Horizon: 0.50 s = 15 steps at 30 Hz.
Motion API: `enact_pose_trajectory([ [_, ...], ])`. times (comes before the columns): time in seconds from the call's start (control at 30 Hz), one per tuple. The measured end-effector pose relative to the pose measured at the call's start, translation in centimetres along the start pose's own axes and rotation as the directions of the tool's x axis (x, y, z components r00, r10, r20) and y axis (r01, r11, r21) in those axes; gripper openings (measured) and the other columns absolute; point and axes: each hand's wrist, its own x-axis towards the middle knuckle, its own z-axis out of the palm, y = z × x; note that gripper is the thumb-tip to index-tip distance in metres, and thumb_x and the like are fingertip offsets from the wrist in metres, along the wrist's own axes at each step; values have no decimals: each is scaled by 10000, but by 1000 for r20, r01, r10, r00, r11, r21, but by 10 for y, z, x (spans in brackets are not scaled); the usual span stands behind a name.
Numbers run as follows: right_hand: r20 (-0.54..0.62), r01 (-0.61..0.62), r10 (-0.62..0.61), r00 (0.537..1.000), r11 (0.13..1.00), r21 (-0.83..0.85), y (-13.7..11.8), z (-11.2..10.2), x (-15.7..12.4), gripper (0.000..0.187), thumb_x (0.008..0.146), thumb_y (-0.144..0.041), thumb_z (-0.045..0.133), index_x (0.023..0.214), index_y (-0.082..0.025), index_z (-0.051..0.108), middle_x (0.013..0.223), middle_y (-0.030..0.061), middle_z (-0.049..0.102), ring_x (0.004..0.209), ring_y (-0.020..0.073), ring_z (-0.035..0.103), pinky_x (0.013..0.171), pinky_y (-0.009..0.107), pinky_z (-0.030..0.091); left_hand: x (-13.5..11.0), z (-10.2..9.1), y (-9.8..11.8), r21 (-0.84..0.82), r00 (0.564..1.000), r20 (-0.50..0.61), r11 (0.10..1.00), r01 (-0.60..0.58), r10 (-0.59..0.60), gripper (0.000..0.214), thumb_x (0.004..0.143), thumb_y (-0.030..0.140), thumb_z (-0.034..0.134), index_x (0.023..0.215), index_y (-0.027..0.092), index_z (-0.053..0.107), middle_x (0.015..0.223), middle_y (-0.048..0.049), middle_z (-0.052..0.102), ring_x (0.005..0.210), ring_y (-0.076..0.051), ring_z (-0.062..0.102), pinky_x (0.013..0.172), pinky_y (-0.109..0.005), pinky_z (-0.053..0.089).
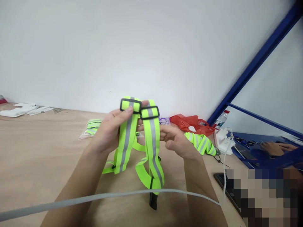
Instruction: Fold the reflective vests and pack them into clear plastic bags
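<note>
My left hand is closed around the top of a neon-yellow reflective strap harness with grey stripes, thumb pressed on one black slider buckle. A second black slider sits beside it. My right hand is curled behind the right strap, fingers pinched on it. The straps hang down over the wooden table, ending in a black clip.
A bagged harness lies behind my left hand. A loose yellow harness, red plastic bag, water bottle, white charger and a phone sit right. A grey cable crosses in front. Another person's hand rests far right by the blue frame.
</note>
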Motion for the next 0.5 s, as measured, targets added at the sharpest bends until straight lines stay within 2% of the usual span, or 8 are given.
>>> enact_pose_trajectory([
  [0.1,-236,149,-150,960,989,-19,-7,8,-5,614,729,-741,760,1089,-246,714,1044,76,752,995,265,712,883,399,571,-3,6,-7,152,993,116,988,2,-20,313,859,454,786,1038,202,835,1123,-105,791,993,-299,750,875,-373,597],
  [0.2,-353,190,-207,912,978,-81,-11,12,-7,433,761,-624,807,950,-243,727,926,44,755,873,226,713,807,358,587,-6,10,-10,255,982,177,967,18,-65,344,878,479,766,1091,216,826,1143,-100,787,1043,-308,737,948,-398,566],
  [0.33,-403,235,-258,878,966,-108,-13,14,-6,321,785,-526,825,879,-234,731,821,21,737,777,199,697,754,333,592,-7,10,-15,201,989,148,980,-1,-30,347,891,461,760,1142,226,806,1156,-91,784,1040,-279,741,924,-349,580],
  [0.43,-467,315,-324,822,944,-101,-12,13,-7,288,816,-487,812,946,-243,737,794,10,719,737,187,680,727,322,586,-5,7,-17,166,997,80,986,-29,16,395,895,523,736,1093,189,809,1146,-112,783,1023,-271,748,911,-343,598],
  [0.5,-496,355,-346,797,931,-78,-12,12,-8,297,817,-471,816,1000,-251,735,772,3,706,686,180,667,656,306,572,-3,5,-17,155,999,45,987,-29,22,474,903,591,693,1022,147,806,1061,-130,796,936,-269,767,854,-350,622],
])
